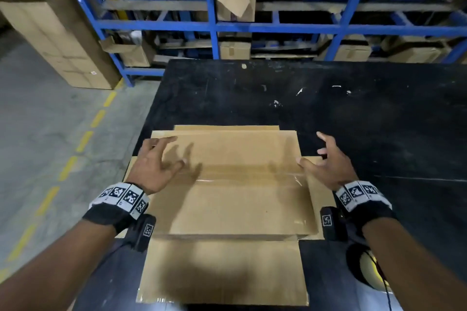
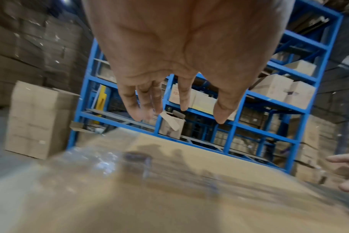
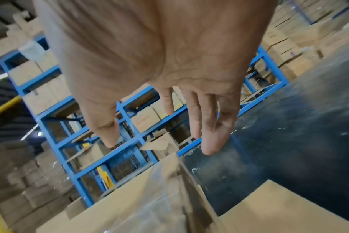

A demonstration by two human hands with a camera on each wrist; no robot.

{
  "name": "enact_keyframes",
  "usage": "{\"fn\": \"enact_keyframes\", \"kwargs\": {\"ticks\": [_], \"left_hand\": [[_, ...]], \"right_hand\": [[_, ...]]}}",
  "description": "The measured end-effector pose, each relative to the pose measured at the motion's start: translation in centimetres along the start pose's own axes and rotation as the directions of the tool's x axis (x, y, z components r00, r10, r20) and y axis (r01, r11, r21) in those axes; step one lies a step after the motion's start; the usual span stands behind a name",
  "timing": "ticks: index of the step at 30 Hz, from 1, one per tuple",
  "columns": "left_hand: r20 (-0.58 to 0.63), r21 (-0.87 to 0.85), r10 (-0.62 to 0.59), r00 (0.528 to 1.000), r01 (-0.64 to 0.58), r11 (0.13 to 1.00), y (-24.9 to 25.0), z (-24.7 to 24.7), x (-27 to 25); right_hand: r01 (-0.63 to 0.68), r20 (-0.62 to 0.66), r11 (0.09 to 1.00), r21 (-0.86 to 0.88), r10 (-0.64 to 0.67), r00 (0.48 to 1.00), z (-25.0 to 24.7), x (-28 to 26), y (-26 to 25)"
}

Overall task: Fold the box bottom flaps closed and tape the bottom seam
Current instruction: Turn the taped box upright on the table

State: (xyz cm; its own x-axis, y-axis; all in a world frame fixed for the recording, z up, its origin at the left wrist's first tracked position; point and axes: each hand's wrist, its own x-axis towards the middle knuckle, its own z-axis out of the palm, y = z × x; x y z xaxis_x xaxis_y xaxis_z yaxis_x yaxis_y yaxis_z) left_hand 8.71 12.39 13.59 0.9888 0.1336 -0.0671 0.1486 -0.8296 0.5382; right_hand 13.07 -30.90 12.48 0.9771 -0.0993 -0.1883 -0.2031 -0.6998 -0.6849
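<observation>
A brown cardboard box (image 1: 227,199) stands upside down on the black table (image 1: 353,113), its bottom flaps folded flat. Clear tape (image 1: 247,176) runs across the middle seam from left to right. Other flaps spread out on the table around the box, one large one (image 1: 222,270) toward me. My left hand (image 1: 161,161) hovers over the box's left end, fingers spread and holding nothing. My right hand (image 1: 326,159) hovers at the box's right edge, fingers spread and empty too. The wrist views show both palms, the left hand (image 2: 179,94) and the right hand (image 3: 159,118), above the cardboard.
Blue metal racking (image 1: 214,25) with cardboard boxes stands beyond the table's far edge. A tall stack of cartons (image 1: 58,40) stands on the concrete floor at the left, beside a dashed yellow line (image 1: 68,166). A dark round object (image 1: 364,267) lies under my right forearm.
</observation>
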Motion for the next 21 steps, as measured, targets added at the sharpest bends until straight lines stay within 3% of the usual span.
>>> {"fn": "enact_keyframes", "kwargs": {"ticks": [4, 7, 13, 17, 21], "left_hand": [[0.067, 0.112, -0.217, 0.974, 0.209, 0.971, -4.0, -2.9, 4.4], [0.172, 0.142, -0.286, 0.943, 0.264, 0.954, -6.2, -3.5, 7.3], [0.399, 0.148, -0.285, 0.872, 0.245, 0.958, -6.2, -3.3, 12.2], [0.465, 0.194, -0.294, 0.835, 0.228, 0.954, -5.8, -2.2, 14.3], [0.466, 0.269, -0.279, 0.84, 0.166, 0.949, -5.4, -2.1, 14.9]], "right_hand": [[-0.047, 0.124, 0.985, -0.167, 0.069, 0.99, 2.5, 4.3, -3.1], [-0.099, 0.211, 0.962, -0.256, 0.156, 0.965, 3.4, 6.7, -3.8], [-0.086, 0.335, 0.937, -0.34, 0.206, 0.919, 4.5, 9.8, -5.2], [-0.037, 0.377, 0.901, -0.432, 0.217, 0.9, 4.5, 10.8, -7.0], [-0.011, 0.38, 0.884, -0.467, 0.213, 0.9, 4.1, 10.9, -8.1]]}}
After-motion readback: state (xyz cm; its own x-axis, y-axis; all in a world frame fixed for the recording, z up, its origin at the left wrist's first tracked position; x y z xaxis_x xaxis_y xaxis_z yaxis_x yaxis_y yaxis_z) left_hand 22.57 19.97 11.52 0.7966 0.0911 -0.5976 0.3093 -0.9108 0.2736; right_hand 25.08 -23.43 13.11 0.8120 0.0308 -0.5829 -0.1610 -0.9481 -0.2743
